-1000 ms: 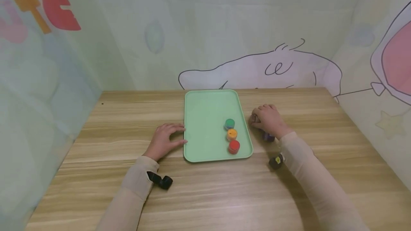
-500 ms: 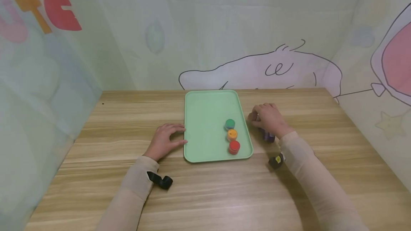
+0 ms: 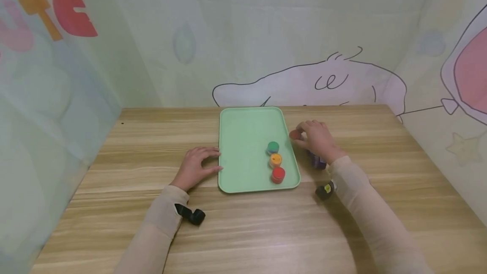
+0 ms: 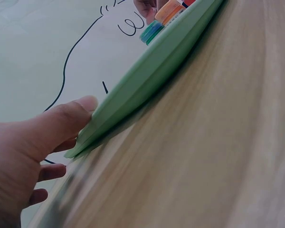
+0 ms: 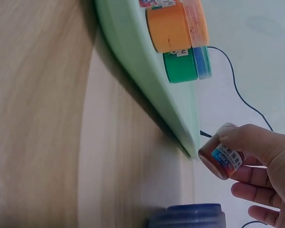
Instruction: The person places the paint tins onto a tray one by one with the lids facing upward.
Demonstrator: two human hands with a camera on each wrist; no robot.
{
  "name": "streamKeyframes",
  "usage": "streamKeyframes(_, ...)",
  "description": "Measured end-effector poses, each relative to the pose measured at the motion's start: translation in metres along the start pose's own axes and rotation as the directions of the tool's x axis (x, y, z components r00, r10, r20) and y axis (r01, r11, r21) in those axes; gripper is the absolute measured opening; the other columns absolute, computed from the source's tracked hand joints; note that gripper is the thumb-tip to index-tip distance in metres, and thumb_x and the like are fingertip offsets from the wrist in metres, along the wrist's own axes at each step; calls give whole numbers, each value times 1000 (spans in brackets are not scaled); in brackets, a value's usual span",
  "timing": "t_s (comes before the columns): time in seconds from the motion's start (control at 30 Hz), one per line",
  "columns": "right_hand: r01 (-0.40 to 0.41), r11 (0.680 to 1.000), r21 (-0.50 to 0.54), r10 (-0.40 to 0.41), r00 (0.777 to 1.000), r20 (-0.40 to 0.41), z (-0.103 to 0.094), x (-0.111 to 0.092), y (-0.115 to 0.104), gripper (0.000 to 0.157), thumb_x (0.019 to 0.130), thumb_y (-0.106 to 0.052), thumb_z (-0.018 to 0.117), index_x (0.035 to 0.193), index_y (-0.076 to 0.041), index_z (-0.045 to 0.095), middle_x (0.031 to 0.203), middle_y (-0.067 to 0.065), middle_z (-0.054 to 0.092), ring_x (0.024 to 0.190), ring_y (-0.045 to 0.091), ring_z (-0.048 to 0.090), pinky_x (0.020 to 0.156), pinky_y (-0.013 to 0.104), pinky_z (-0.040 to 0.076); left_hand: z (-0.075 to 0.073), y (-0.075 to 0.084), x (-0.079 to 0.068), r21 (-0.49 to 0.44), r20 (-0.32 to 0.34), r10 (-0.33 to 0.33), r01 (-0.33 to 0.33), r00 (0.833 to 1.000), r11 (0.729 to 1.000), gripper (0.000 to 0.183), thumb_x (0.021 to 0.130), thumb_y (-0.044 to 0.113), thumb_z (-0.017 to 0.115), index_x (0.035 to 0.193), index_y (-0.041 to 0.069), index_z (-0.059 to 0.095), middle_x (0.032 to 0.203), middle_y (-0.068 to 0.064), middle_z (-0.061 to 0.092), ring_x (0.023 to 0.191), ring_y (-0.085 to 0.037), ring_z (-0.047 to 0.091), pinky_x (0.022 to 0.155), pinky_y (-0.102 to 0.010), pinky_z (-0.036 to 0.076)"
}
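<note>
My right hand (image 3: pixel 317 138) pinches a small brown paint jar (image 5: pixel 210 159) between thumb and fingers, beside the right edge of a green tray (image 3: pixel 245 134). In the right wrist view the jar is tilted and has a printed label. On the tray's right side stand a green paint jar (image 3: pixel 272 147), an orange one (image 3: pixel 275 160) and a red one (image 3: pixel 278 175), in a row. My left hand (image 3: pixel 194 167) rests at the tray's left edge, thumb and fingers spread. The left wrist view shows its thumb touching the rim.
A dark purple jar (image 3: pixel 318 162) stands on the wooden table (image 3: pixel 243 231) right of the tray, partly behind my right hand and wrist. A printed cloth (image 3: pixel 243 45) hangs along the table's back edge and both sides.
My right hand has lifted the brown jar and carried it a little left and away from me, towards the tray's right rim. The left hand and tray stay put.
</note>
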State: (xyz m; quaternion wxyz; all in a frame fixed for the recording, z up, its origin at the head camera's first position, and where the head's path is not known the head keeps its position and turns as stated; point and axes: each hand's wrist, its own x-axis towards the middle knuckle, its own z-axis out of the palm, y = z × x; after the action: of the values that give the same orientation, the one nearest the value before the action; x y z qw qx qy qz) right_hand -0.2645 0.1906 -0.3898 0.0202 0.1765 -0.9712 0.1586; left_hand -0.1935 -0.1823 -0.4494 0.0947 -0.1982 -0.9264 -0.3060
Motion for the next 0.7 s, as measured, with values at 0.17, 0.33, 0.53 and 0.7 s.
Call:
streamKeyframes(0.17,3,999,55,-3,1000,1,1,4,-4,24,86,-25,71,105,-11,68,107,8,69,107,29,56,100,51,39,-1,0,-1,1,1,-7,7,1000,1000,45,79,33,78,117,12,68,130,-8,63,124,-32,53,111,-54,31)
streamKeyframes(0.33,3,996,85,-3,1000,-6,3,7,-6,28,86,-25,71,107,-7,67,106,10,68,104,29,56,98,50,41,-2,1,-1,6,0,-2,2,1000,1000,45,79,34,78,117,12,68,130,-8,63,124,-32,53,111,-54,31)
streamKeyframes(0.53,13,987,161,-8,999,-31,8,9,-8,30,85,-25,72,107,-4,66,104,12,69,100,29,58,92,46,46,-2,2,-1,7,3,-6,6,1000,1000,45,79,34,78,117,12,68,129,-7,63,124,-32,53,110,-54,32)
streamKeyframes(0.7,27,970,240,-22,999,-25,11,10,-13,31,85,-24,74,106,-4,65,105,12,69,100,30,60,90,43,50,-2,1,-1,7,1,-1,1,1000,1000,44,79,34,78,117,12,68,129,-8,64,124,-32,53,110,-54,32)
